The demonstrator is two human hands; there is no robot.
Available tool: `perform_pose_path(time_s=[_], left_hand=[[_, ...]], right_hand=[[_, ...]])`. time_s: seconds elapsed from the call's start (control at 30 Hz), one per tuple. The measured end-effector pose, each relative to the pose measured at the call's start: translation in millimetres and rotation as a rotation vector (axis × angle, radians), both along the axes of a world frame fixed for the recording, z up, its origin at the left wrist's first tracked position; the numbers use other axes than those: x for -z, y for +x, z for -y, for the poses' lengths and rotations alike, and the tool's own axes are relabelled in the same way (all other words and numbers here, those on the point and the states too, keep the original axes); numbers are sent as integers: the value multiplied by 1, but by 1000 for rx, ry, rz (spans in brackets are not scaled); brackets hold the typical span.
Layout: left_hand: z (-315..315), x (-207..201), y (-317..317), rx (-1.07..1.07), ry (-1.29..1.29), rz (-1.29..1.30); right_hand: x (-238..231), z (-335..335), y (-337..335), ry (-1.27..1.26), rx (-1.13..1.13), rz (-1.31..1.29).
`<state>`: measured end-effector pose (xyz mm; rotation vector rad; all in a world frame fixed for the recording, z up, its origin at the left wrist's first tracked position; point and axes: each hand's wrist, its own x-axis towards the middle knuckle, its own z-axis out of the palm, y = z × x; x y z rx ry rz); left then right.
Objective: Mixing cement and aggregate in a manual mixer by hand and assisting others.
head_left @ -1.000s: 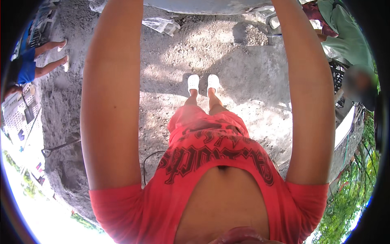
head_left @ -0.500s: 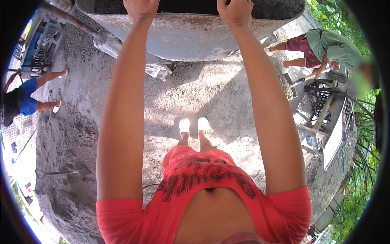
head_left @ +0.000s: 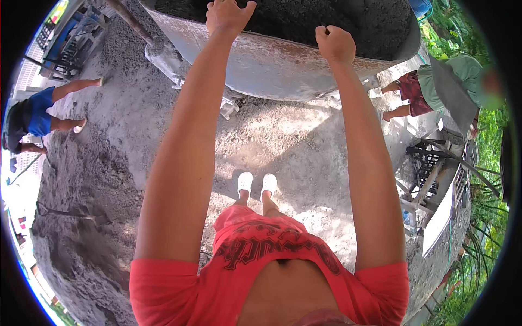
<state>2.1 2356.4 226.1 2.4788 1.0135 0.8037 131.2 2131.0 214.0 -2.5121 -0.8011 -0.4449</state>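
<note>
A large, worn grey-blue metal trough (head_left: pixel 255 68) with a rusty rim stands before me at the top of the view. Dark, coarse material (head_left: pixel 370 27) lies inside it. My left hand (head_left: pixel 225 19) reaches over its near rim, thumb spread away from the fingers and nothing visible in it. To its right, my right hand (head_left: pixel 336 44) overlaps the rim with curled fingers. Whatever those fingers hold, if anything, is hidden. Both arms are stretched out forward.
Left, a person in blue shorts (head_left: pixel 41 117) stands by a gravel heap where a shovel (head_left: pixel 70 214) lies. On the right, a person in a green shirt (head_left: pixel 435 89) is behind a dark grey flat panel (head_left: pixel 454 95). A metal frame (head_left: pixel 429 174) and white board (head_left: pixel 439 223) stand nearer.
Both hands have shifted right and lower in the view. The trough now appears lower and slanted, showing more of its contents. The left thumb has spread; on the right, the grey panel has risen.
</note>
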Motion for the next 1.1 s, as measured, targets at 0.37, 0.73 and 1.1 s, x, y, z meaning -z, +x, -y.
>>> perform_pose_path(time_s=[0.37, 0.73, 1.1], left_hand=[[-19, 33, 16, 30, -99, -247], [-12, 13, 9, -20, -180, -243], [-16, 20, 14, -10, -165, -297]], right_hand=[[0, -2, 27, -231, 66, -469], [13, -8, 38, -297, 87, -452], [22, -5, 48, -273, 31, -405]])
